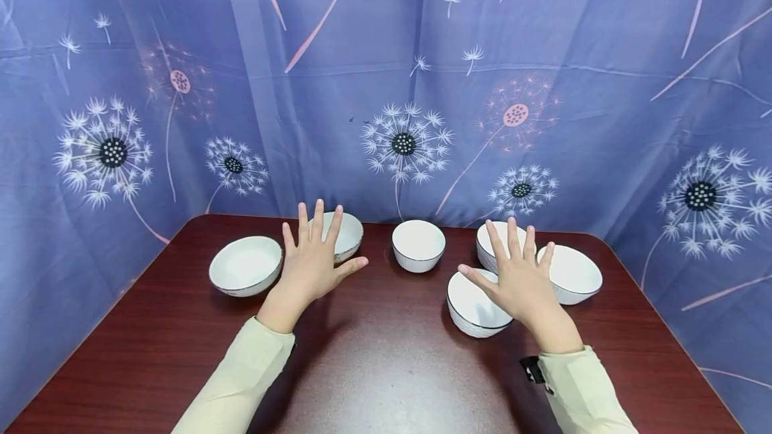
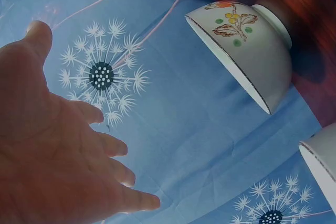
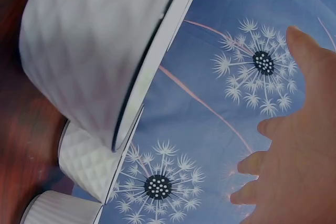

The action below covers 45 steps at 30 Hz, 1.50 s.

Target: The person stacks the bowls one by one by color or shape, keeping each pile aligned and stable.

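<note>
My left hand (image 1: 310,263), fingers spread, is held in the air in front of a white bowl (image 1: 350,236) and partly covers it. To its left sits a wide white bowl (image 1: 246,265). The left wrist view shows a bowl with a painted flower sprig (image 2: 247,45), apart from the fingers. My right hand (image 1: 521,280), also spread, hovers over three white bowls: a front one with a textured side (image 1: 473,303), a back one (image 1: 500,240) and a right one (image 1: 569,273). A gap separates the fingers from the textured bowl (image 3: 94,51) in the right wrist view. Neither hand holds anything.
A small ribbed white bowl (image 1: 419,246) stands at the back middle, between the hands. All the bowls stand upright on a dark red wooden table (image 1: 386,360). A blue curtain (image 1: 338,119) with dandelion prints hangs behind the table and along its sides.
</note>
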Tool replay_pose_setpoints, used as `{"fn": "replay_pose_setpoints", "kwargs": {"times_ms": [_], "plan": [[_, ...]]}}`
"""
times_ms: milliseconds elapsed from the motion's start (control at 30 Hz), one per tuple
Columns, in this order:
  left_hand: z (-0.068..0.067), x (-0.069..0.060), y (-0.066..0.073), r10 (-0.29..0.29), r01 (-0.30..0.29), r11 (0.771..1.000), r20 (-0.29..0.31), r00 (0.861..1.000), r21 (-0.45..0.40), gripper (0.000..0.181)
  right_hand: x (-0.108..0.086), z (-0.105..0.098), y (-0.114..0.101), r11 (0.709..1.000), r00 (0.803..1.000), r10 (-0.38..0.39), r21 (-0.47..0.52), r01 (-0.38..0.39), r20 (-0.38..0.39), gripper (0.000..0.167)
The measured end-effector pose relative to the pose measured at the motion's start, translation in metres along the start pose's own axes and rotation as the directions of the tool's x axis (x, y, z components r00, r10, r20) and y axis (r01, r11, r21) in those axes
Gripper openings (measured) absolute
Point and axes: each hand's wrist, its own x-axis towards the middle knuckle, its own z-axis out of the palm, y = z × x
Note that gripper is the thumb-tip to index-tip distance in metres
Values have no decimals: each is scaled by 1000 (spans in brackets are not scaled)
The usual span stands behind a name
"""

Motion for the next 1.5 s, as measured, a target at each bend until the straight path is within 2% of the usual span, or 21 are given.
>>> {"fn": "replay_pose_setpoints", "kwargs": {"times_ms": [367, 733, 1133, 1500], "plan": [[-3, 0, -1, 11, -11, 1000, -14, 1000, -4, 98, 4, -5, -9, 999, 1000, -12, 31, 12, 6, 95], [-8, -1, -1, 22, -22, 1000, -22, 1000, -7, 97, 10, -8, -20, 998, 999, -42, 37, 43, -23, 94], [-11, -1, -3, 42, -44, 999, -67, 997, -26, 96, 20, -11, -35, 992, 990, -104, 68, 111, -97, 92], [-17, 1, -7, 72, -75, 997, -134, 988, -23, 92, 30, -12, -50, 986, 986, -129, 90, 139, -109, 92]]}}
